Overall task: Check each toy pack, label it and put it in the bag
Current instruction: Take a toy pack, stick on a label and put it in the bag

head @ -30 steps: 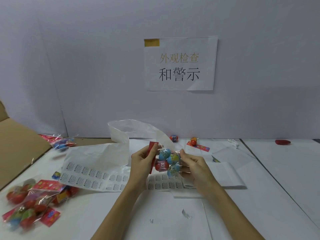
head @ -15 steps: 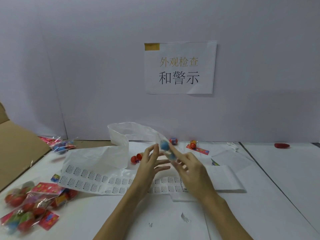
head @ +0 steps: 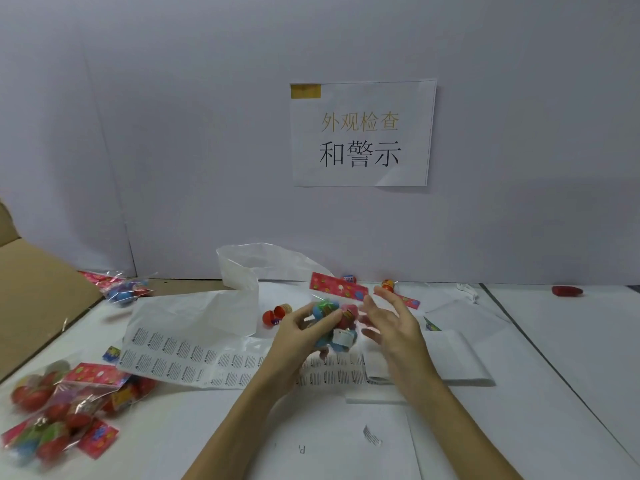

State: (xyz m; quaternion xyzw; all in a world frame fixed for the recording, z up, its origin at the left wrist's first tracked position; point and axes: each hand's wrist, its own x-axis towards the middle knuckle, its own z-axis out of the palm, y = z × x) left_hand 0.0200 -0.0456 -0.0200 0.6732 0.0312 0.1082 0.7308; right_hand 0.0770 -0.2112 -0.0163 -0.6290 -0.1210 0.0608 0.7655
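My left hand grips a clear toy pack of coloured balls with a red header card, held above the table's middle. A white label shows on the pack's lower front. My right hand hovers just right of the pack with fingers spread, not holding it. Under both hands lies a long sheet of printed labels. An open white plastic bag stands behind the sheet near the wall.
Several toy packs lie at the near left, and another pack at the far left beside a cardboard box. Loose red capsules sit by the bag. A red object lies far right.
The pack has been turned so its red header points up and the labelled side faces me. My right hand has let go and opened beside it; the left hand now holds it alone.
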